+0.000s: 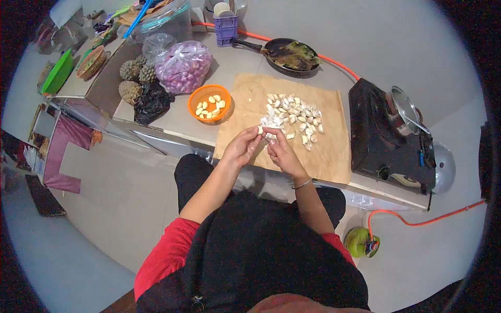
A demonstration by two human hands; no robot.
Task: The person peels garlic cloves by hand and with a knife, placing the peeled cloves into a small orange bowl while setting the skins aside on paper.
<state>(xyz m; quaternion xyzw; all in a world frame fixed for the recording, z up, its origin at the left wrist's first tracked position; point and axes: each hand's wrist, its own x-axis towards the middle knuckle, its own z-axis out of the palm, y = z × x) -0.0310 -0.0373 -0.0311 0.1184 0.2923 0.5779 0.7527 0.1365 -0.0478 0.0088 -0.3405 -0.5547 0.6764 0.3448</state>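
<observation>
My left hand [241, 147] is closed, pinching a pale garlic clove [260, 130] between thumb and fingertips. Meeting it at the clove is my right hand [283, 152], its fingers curled and closed; whatever it grips is too small to make out. Both hands are over the near part of a brown paper sheet [245, 99]. Just beyond them lie white garlic skins [270, 123] and a spread of unpeeled garlic cloves [293, 108]. An orange basket [195, 112] holding several peeled cloves stands to the left of the paper.
Left are a bag of shallots [183, 68], a black plastic bag [151, 101] and pineapples [129, 91]. A frying pan [284, 65] with dried leaves sits behind the paper. Right is a black stove [368, 135] bearing a metal pan [404, 107]. A green gas cylinder [357, 241] stands below.
</observation>
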